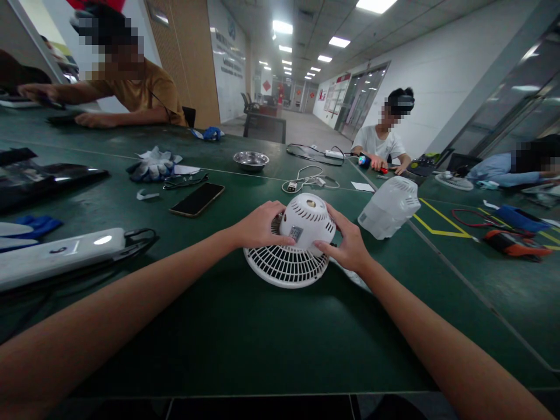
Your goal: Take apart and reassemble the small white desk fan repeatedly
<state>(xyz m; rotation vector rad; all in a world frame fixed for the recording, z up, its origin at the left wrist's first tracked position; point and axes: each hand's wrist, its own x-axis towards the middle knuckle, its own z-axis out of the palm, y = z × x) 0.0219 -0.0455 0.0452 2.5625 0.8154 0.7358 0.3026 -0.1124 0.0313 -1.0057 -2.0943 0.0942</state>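
Observation:
A white vented motor housing (307, 217) of a fan sits over a round white fan grille (286, 268) on the green table. My left hand (265, 226) is closed round the housing's left side, its thumb near a small grey label. From the right, my right hand (350, 242) grips the same housing with its thumb across the front. The grille lies flat, partly hidden under the housing and my hands. To the right stands a white translucent plastic cover (389, 207), apart from my hands.
A phone (198, 199), work gloves (155, 164) and a power strip (65, 256) lie to the left. Beyond the fan are a metal bowl (251, 160) and a white cable (312, 179). An orange tool (516, 244) lies right. Other people sit around the table.

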